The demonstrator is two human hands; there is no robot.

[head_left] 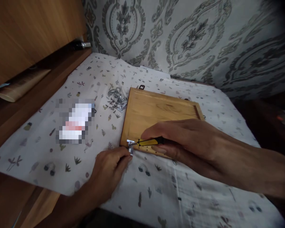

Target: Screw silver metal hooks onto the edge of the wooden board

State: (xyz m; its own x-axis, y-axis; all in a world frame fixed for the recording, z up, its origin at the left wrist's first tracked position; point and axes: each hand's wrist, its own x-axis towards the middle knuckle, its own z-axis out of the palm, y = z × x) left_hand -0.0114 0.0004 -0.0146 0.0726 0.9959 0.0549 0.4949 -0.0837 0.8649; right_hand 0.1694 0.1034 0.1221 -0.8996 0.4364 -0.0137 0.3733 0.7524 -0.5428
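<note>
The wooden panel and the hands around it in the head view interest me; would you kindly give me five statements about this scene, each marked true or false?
1. The right hand holds a yellow-and-black tool. True.
2. The left hand touches a shiny metal piece at a corner of the wooden panel. True.
3. The pile of metal parts lies on top of the wooden panel. False: it lies beside it, on the patterned sheet.
4. The tool's tip points away from the metal piece. False: it points at it.
5. The wall behind bears an ornate pattern. True.
</note>
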